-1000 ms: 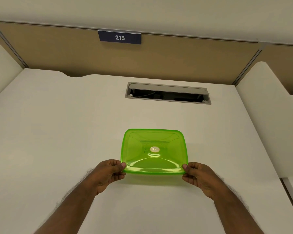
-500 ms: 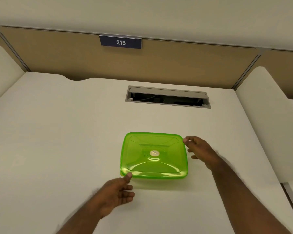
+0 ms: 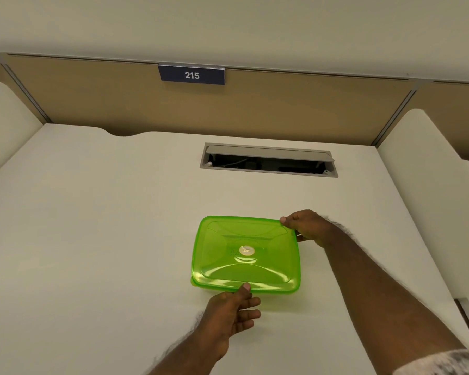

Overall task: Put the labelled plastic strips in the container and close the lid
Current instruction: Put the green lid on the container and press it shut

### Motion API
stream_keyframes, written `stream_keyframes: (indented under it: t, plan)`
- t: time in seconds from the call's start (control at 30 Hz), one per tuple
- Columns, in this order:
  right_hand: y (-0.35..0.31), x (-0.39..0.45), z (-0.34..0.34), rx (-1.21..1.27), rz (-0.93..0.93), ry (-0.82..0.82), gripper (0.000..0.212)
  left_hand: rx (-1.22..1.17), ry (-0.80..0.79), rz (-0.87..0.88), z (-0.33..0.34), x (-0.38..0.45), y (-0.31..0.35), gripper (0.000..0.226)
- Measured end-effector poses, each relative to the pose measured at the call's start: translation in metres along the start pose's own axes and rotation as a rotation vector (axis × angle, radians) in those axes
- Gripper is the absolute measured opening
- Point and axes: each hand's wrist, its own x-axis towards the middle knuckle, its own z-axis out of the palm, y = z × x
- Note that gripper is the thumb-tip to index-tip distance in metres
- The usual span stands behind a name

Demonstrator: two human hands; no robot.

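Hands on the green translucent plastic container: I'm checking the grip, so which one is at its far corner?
The right hand, pinching the green translucent plastic container's far right corner. The left hand has only its thumb on the near edge.

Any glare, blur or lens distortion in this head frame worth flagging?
Head view: even, soft lighting with faint shadows; a pale glare band on the green lid near its front edge; wide-angle bowing along the desk edges; both forearm outlines smeared; left hand and right hand otherwise sharp.
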Motion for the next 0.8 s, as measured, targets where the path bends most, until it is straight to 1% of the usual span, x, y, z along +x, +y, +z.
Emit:
stream_keyframes:
  t: [0.07,0.23,0.37,0.47,0.6,0.8]
  plan:
    - [0.005,-0.001,-0.003,0.03,0.007,-0.011,0.031,0.016,0.024,0.019,0.001,0.0,-0.002,0.037]
    - [0.019,-0.018,-0.014,0.148,-0.016,0.014,0.02,0.067,0.085,0.083,0.005,0.005,0.0,0.029]
    - [0.042,-0.037,-0.031,0.286,-0.029,0.08,0.023,0.132,0.082,0.167,0.012,0.01,0.01,0.024]
    - [0.06,-0.053,-0.042,0.404,-0.008,0.147,0.024,0.212,0.061,0.246,0.026,0.018,0.025,0.022]
    - [0.082,-0.071,-0.053,0.578,0.026,0.257,0.021,0.314,0.014,0.316,0.049,0.037,0.048,0.026]
    - [0.109,-0.085,-0.065,0.837,0.019,0.348,0.016,0.376,-0.103,0.287,0.092,0.074,0.083,0.024]
